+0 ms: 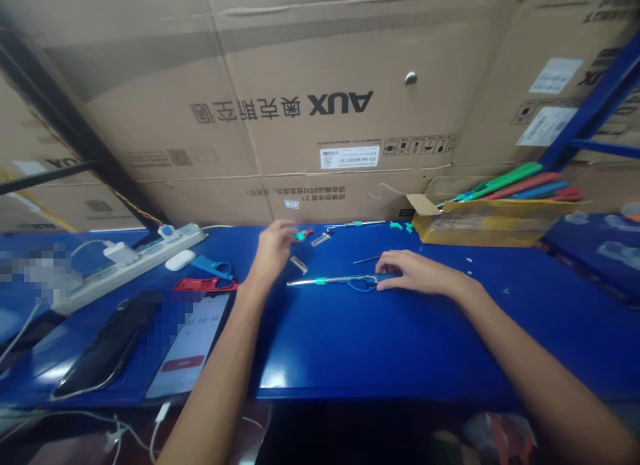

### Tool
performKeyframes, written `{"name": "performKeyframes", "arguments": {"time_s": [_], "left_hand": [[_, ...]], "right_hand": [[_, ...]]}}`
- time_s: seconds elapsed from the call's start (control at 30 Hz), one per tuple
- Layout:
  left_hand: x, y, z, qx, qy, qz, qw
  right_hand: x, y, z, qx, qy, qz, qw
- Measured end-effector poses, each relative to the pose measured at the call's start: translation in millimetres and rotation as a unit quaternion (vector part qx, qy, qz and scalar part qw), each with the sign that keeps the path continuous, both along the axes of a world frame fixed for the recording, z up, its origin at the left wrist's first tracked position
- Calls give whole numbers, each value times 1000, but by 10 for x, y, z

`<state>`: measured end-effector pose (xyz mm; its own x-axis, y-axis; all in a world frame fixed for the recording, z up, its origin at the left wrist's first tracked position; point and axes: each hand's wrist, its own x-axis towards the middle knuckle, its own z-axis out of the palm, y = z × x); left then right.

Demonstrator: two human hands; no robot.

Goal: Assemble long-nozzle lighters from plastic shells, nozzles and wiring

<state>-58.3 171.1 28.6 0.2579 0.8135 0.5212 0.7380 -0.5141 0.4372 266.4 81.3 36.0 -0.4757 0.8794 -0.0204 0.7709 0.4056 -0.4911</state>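
Observation:
My left hand (275, 252) is over the back of the blue table, its fingers closed around a small green-and-red piece (301, 236) at the fingertips. Beside it lie two small grey metal pieces (299, 264), (321, 239). My right hand (413, 272) rests on the table with thumb and fingers bent around the right end of a slim metal rod (335, 280). That rod has a teal band and a blue loop; its gripped end is partly hidden. A thin dark shaft (367, 260) sticks out by the right fingertips. Behind lies another rod (357, 223) with a teal band.
A cardboard box (490, 226) of colored handles stands back right, near small teal pieces (396, 226). Left are a power strip (135, 268), white oval case (180, 260), blue part (213, 266), red part (203, 284), phone (187, 352) and black device (100, 352). Large cartons (280, 52) form the back.

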Motion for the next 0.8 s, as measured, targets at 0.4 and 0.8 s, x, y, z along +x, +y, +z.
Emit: {"name": "performKeyframes", "arguments": {"time_s": [0.4,0.8], "left_hand": [[649,-497,-12,16,228,-234,945],[681,-545,2,26,291,-208,934]], "right_hand": [[-78,77,-154,58,12,27,998],[-111,40,-121,57,3,23,998]]}}
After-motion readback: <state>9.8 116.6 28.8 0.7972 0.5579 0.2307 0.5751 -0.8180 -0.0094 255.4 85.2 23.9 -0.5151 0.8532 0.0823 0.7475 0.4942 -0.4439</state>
